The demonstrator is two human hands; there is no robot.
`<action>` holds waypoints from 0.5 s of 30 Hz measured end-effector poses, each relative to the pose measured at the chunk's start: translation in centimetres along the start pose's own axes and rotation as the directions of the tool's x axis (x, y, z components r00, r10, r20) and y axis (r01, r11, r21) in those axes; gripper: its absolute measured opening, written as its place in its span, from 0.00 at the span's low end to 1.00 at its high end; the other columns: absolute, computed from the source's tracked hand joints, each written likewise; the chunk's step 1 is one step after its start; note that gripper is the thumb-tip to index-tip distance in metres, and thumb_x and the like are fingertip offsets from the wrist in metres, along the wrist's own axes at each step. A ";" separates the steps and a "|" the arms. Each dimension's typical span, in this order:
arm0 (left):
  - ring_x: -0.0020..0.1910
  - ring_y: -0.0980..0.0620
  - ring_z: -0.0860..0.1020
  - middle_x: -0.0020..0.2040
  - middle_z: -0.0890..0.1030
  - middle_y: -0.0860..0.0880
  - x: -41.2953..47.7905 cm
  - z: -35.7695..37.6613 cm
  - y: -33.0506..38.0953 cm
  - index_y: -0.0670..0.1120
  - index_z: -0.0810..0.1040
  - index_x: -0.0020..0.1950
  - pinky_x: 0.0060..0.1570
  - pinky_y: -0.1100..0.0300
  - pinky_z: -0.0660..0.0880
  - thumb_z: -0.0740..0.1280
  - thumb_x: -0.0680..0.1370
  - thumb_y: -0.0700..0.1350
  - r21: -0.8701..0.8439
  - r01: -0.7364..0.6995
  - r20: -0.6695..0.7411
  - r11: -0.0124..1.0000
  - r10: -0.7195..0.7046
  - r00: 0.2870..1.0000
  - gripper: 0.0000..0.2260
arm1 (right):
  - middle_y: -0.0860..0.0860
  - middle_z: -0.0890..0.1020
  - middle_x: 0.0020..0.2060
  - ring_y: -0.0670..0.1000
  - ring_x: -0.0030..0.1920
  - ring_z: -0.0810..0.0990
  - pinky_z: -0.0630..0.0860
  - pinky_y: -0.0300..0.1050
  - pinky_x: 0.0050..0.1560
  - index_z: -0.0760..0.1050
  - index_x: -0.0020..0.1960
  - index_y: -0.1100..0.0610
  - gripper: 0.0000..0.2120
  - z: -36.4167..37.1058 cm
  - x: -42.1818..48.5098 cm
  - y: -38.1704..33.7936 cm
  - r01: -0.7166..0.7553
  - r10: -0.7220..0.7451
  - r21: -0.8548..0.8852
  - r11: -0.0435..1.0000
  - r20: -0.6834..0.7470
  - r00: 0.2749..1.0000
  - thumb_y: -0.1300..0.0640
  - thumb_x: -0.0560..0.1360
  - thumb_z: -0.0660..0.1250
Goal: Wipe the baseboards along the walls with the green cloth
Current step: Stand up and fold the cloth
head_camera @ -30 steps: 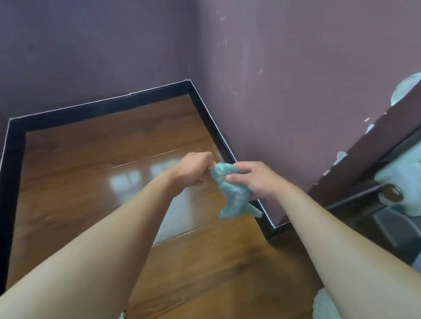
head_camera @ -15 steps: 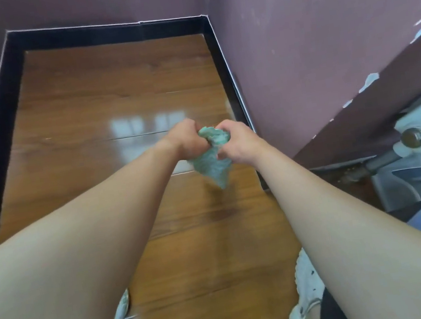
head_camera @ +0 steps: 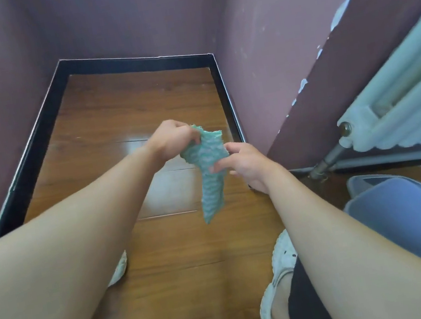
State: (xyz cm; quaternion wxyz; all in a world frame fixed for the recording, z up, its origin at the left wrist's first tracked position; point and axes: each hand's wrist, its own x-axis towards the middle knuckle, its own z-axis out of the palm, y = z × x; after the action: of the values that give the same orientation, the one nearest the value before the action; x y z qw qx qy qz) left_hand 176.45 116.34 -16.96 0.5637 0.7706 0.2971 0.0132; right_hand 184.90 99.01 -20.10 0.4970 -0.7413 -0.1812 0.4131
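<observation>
Above the wooden floor (head_camera: 141, 109), in a narrow alcove with purple walls (head_camera: 126, 21), the green cloth (head_camera: 209, 170) hangs in the air between both hands. The left hand (head_camera: 173, 139) has its fingers curled round the cloth's top edge, while the right hand (head_camera: 246, 164) pinches its side lower down between thumb and fingers, so the loose end dangles (touching nothing). The black baseboards (head_camera: 228, 106) run along the foot of three walls, well apart from the cloth. A pale radiator (head_camera: 402, 107) hangs on the right, and a white shoe (head_camera: 279, 272) stands on the floor below the right forearm.
</observation>
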 end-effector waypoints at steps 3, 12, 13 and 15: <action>0.41 0.47 0.82 0.43 0.83 0.46 -2.3 -0.4 0.6 0.42 0.82 0.48 0.42 0.55 0.81 0.65 0.76 0.39 -0.016 0.001 -0.045 1.000 -0.002 0.999 0.06 | 0.51 0.86 0.53 0.51 0.56 0.83 0.78 0.51 0.58 0.79 0.60 0.57 0.22 0.9 -1.7 -0.1 -0.013 0.009 0.050 0.999 0.083 0.997 0.67 0.66 0.75; 0.39 0.47 0.78 0.41 0.81 0.47 -3.7 -1.4 -4.0 0.47 0.83 0.51 0.41 0.55 0.79 0.65 0.79 0.42 -0.141 0.050 -0.261 0.989 -0.086 0.962 0.06 | 0.55 0.86 0.52 0.57 0.53 0.85 0.79 0.56 0.56 0.78 0.61 0.57 0.13 7.3 -1.5 -1.6 -0.073 0.070 0.030 0.997 0.082 0.994 0.58 0.77 0.69; 0.40 0.47 0.80 0.44 0.83 0.46 -3.7 -1.9 -4.6 0.45 0.83 0.52 0.43 0.54 0.80 0.67 0.79 0.43 -0.251 0.079 -0.276 0.965 -0.150 0.949 0.06 | 0.54 0.86 0.53 0.56 0.53 0.85 0.79 0.55 0.56 0.78 0.62 0.56 0.12 8.3 -1.7 -1.6 -0.061 0.058 0.023 0.998 0.100 0.993 0.57 0.78 0.68; 0.44 0.45 0.83 0.51 0.86 0.42 -3.6 -2.5 -4.8 0.44 0.81 0.54 0.49 0.49 0.83 0.71 0.77 0.47 -0.469 0.132 -0.268 0.873 -0.283 0.921 0.09 | 0.53 0.86 0.53 0.55 0.53 0.85 0.79 0.55 0.56 0.77 0.63 0.54 0.12 9.4 -2.3 -1.7 -0.041 0.038 0.036 0.999 0.097 0.995 0.55 0.79 0.67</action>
State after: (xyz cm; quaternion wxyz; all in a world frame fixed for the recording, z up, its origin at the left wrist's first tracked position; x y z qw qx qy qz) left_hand 170.53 117.66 -19.13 0.6642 0.5721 0.4581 0.1469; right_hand 176.35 103.77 -19.13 0.4932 -0.7144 -0.1826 0.4616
